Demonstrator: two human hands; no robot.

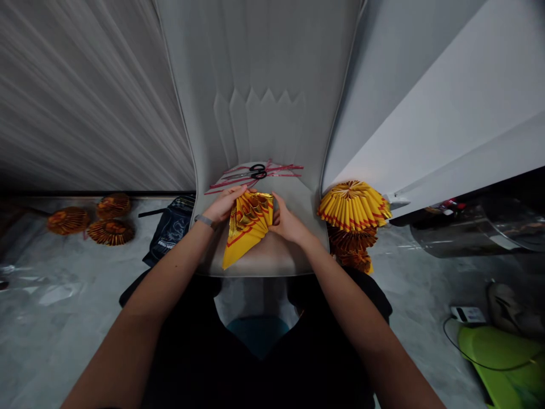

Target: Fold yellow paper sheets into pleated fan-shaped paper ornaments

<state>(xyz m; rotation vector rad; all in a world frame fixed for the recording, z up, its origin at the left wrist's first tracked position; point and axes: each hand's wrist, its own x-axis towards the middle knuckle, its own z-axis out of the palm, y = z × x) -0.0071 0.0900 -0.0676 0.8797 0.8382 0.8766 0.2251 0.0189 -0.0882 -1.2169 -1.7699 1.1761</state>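
Between my two hands is a pleated sheet of yellow and gold paper (pixel 250 226) with a red band, partly fanned out and its smooth corner pointing down toward me. My left hand (pixel 226 203) grips its upper left edge, fingers closed on the folds. On the opposite side, my right hand (pixel 288 220) pinches the right edge with thumb and fingers. Just beyond the paper, black-handled scissors (pixel 257 171) lie on the chair seat (pixel 289 250) among several pink-red ribbon strips (pixel 286 168).
A stack of yellow pleated paper rosettes (pixel 354 205) stands right of the chair. More gold rosettes (pixel 111 232) lie on the floor at left, near a dark bag (pixel 172 227). At lower right are a green plastic item (pixel 498 355) and a white box with a cable (pixel 468 314).
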